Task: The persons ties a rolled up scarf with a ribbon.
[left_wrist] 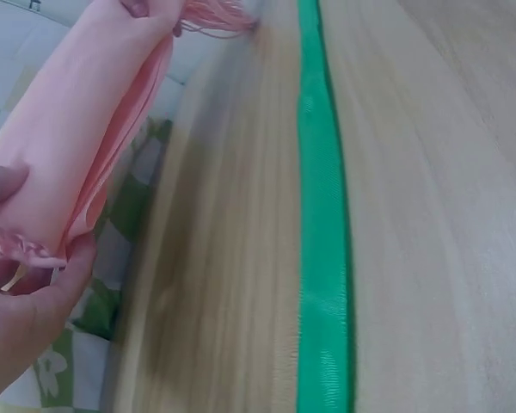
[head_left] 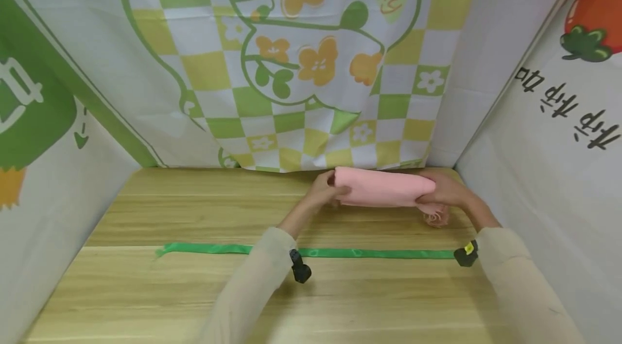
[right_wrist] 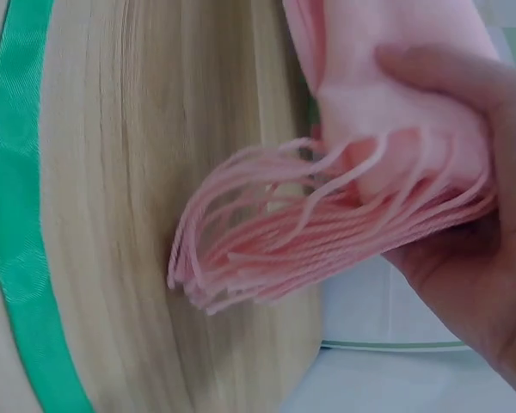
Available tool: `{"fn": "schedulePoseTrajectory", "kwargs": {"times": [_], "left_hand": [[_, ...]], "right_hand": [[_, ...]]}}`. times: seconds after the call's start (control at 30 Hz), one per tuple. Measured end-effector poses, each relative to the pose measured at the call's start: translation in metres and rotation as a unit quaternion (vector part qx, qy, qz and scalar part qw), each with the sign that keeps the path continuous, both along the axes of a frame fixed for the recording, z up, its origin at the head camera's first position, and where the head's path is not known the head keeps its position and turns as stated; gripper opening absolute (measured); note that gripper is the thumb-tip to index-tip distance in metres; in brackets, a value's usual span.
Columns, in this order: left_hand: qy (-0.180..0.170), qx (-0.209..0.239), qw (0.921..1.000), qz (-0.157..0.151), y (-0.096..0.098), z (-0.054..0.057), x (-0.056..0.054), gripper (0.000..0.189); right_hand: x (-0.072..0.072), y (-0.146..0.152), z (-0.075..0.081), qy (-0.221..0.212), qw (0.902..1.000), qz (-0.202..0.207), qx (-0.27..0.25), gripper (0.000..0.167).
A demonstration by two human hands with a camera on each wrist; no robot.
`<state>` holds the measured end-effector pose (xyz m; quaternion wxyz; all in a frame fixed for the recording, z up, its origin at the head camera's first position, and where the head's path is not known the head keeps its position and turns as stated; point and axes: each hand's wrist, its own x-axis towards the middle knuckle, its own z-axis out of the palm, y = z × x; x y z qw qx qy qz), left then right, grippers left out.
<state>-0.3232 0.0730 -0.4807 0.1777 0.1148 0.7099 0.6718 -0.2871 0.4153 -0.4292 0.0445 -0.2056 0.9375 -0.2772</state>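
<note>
A rolled pink scarf (head_left: 384, 187) is held sideways between both hands near the back of the wooden table. My left hand (head_left: 323, 190) grips its left end, thumb on the near side and fingers beneath, as the left wrist view shows at the scarf (left_wrist: 77, 103). At the other end my right hand (head_left: 444, 190) grips it with the thumb across the cloth. Long twisted fringe (right_wrist: 267, 232) hangs from that right end toward the table. Nearer to me, a green ribbon (head_left: 379, 253) lies stretched from left to right across the wood, passing under my forearms.
The wooden table (head_left: 194, 301) has a checked, flower-printed cloth (head_left: 291, 90) hanging behind it. White printed panels close in the left and right sides. Small black devices are strapped at both wrists.
</note>
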Motion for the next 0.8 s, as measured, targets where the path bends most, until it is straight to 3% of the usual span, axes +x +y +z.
{"fn": "schedulePoseTrajectory", "kwargs": {"times": [0.1,0.3,0.53,0.6,0.8], "left_hand": [[0.006,0.018,0.9998,-0.012,-0.002,0.006,0.001,0.056],[0.012,0.021,0.9994,-0.023,-0.008,0.021,0.004,0.061],[-0.012,0.063,0.9979,-0.011,-0.013,0.031,0.007,0.059],[-0.021,0.089,0.9958,-0.010,-0.013,0.034,0.007,0.056],[-0.040,0.131,0.9905,-0.013,-0.017,0.046,0.011,0.054]], "right_hand": [[0.008,0.001,0.002,-0.028,0.9978,-0.015,-0.059,0.034],[0.020,0.001,0.006,-0.086,0.9842,-0.031,-0.151,0.041],[0.029,-0.005,0.007,-0.105,0.9666,-0.031,-0.232,0.047],[0.034,-0.006,0.007,-0.127,0.9540,-0.029,-0.270,0.044],[0.057,-0.019,0.006,-0.196,0.9038,-0.037,-0.379,0.042]]}}
